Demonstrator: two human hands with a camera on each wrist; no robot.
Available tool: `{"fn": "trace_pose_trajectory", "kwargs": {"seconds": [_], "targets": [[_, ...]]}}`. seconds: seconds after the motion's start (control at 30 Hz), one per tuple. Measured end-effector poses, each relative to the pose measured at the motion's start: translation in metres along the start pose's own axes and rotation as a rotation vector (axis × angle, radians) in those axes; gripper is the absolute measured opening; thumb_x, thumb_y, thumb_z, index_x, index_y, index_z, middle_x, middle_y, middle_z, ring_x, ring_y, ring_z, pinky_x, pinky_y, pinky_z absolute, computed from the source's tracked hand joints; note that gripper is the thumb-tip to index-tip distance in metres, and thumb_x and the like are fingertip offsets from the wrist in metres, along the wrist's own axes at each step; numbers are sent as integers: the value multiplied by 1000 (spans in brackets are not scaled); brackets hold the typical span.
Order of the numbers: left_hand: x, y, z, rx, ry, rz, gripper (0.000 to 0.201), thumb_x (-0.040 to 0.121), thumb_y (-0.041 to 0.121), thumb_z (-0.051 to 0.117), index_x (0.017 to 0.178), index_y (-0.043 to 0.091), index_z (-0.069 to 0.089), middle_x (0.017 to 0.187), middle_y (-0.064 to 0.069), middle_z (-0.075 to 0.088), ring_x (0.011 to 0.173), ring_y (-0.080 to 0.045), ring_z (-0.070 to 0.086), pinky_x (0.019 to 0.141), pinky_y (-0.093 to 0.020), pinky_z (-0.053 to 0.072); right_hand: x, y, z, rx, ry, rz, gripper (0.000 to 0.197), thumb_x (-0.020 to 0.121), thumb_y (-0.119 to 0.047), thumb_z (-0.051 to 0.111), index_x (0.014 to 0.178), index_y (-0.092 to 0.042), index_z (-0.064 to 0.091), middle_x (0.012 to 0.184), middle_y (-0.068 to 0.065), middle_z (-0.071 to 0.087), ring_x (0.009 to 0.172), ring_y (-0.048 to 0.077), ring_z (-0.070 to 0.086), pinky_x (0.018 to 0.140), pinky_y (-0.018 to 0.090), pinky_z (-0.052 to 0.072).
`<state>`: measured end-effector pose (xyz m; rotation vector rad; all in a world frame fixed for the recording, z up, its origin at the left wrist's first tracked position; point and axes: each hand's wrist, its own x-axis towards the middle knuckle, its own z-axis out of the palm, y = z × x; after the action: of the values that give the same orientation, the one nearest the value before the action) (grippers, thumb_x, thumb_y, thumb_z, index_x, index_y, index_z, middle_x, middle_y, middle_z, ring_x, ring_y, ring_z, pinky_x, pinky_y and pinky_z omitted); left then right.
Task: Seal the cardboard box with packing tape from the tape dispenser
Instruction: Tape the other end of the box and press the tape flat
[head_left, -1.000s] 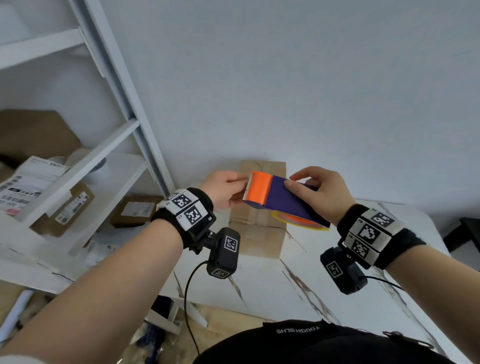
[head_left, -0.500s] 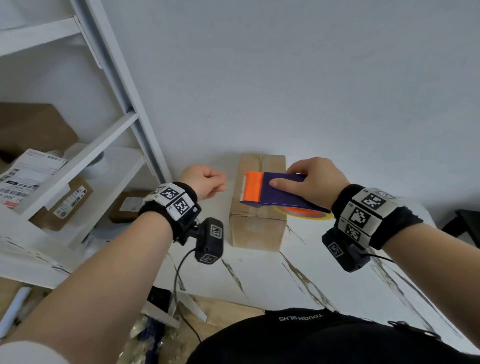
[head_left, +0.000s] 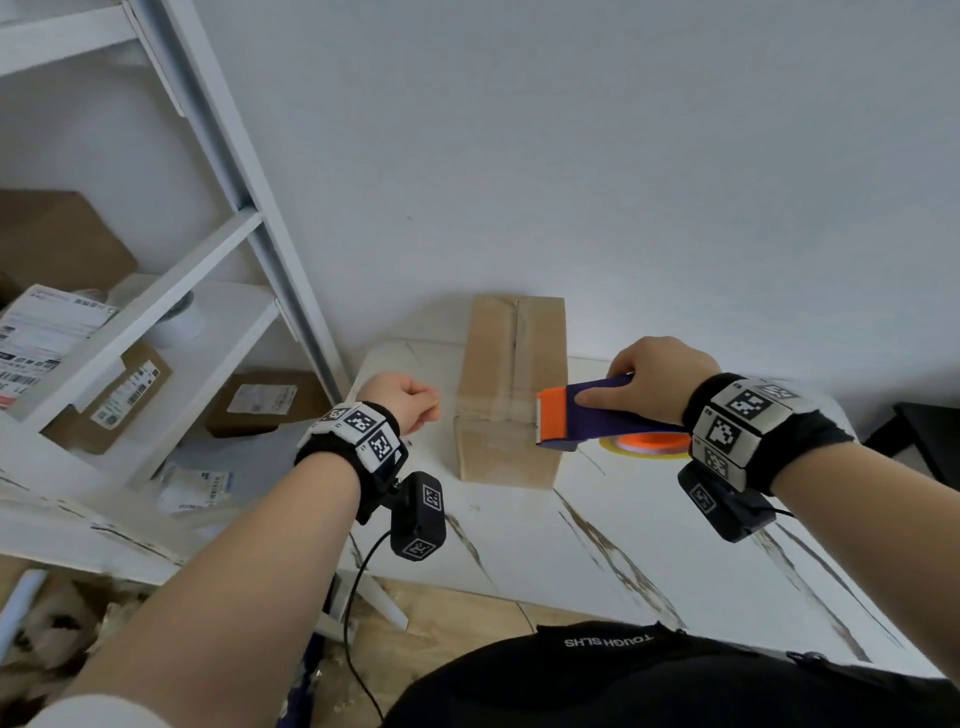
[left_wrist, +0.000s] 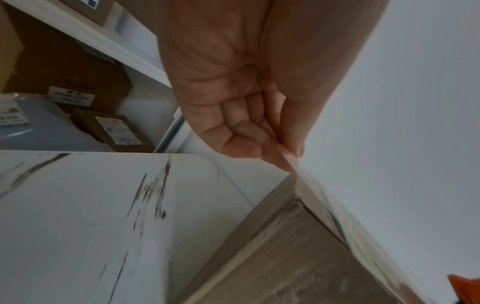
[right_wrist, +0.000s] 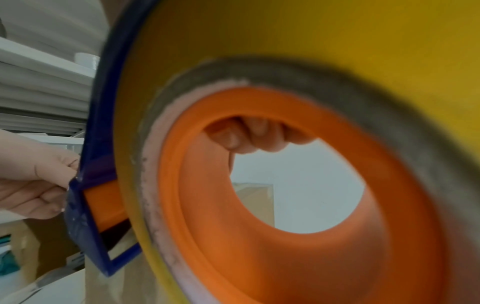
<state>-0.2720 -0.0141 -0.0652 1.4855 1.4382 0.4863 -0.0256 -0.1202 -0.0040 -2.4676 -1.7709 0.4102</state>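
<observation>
- The cardboard box is plain brown, oblong and narrow, standing on the white, dark-veined desk with its far end against the pale wall.
- Its top flaps are down, with the centre seam running lengthwise; a glossy strip of clear tape crosses the top near the box's near end.
- The tape dispenser has a dark blue body and an orange front piece with a toothed cutting edge; that edge sits at the box's near right top edge.
- The right wrist view shows the roll close up: a yellow tape side around an orange hub, inside the blue frame.
- The right hand is just right of the box, its fingers curled around the dispenser and the index finger lying straight along the blue side.
- The left hand is just left of the box, above the desk, fingers curled in to the palm; thumb and forefinger pinch the end of a thin pale strip of tape that runs to the box's top corner.
- Left of the box, a white shelf holds labelled brown parcels.
</observation>
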Motion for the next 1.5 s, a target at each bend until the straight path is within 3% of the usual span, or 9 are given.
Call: {"fn": "trace_pose_trajectory", "kwargs": {"seconds": [0.13,0.37,0.5,0.7,0.83,0.9,1.07,1.23,1.5], "targets": [[6,-1,6,39,13,21,21,86,21,63,64,21,62,67,0,67,71,-20,61,78,-33,53,2,1,-1,-12,1,28,43,71,-65,58,79,-24,69,84,-3,66,79,18,60,58,25,37],[11,-5,7,89,9,13,13,81,26,68,84,14,68,68,1,66,66,-18,56,79,-33,51,8,-2,0,-22,-8,32,43,71,-65,58,79,-24,69,84,-4,65,81,18,60,63,27,41],[12,-6,11,108,5,-14,14,82,24,67,69,22,63,69,2,67,81,-22,66,91,-39,53,12,-1,1,-42,-9,35,45,71,-66,58,79,-24,69,84,-3,65,81,19,60,64,27,41],[19,-10,17,149,-40,-46,21,86,18,59,66,21,65,65,2,65,56,-16,51,77,-33,49,13,0,1,-41,-16,44,44,72,-66,57,82,-25,69,85,-4,64,81,19,60,65,27,40],[23,-13,25,128,-39,-66,15,87,16,58,79,13,70,51,8,66,76,-25,67,81,-33,54,12,3,3,-29,-20,49,44,72,-67,57,80,-25,69,83,-4,64,81,18,60,62,26,39],[23,-11,27,143,-30,-83,15,88,17,57,92,10,69,64,2,71,91,-27,70,85,-38,56,12,4,4,-18,-22,54,43,71,-66,58,79,-25,68,81,-5,63,80,19,59,62,26,38],[24,-11,18,476,-79,-104,66,83,36,64,138,8,39,122,-14,63,101,-28,67,91,-40,54,12,6,4,-21,-18,55,44,71,-66,58,78,-24,68,80,-5,63,79,18,59,61,26,38],[9,-17,22,517,101,175,34,91,26,53,123,16,58,123,-7,64,112,-25,58,99,-37,46,13,9,5,2,-24,49,43,71,-66,58,79,-25,68,82,-4,65,81,19,61,63,27,41],[-17,-2,36,734,153,455,36,98,21,35,130,17,50,131,-7,56,119,-25,52,100,-37,42,15,13,9,30,-20,38,42,70,-66,59,76,-25,67,80,-5,63,79,18,60,61,26,40]]}}
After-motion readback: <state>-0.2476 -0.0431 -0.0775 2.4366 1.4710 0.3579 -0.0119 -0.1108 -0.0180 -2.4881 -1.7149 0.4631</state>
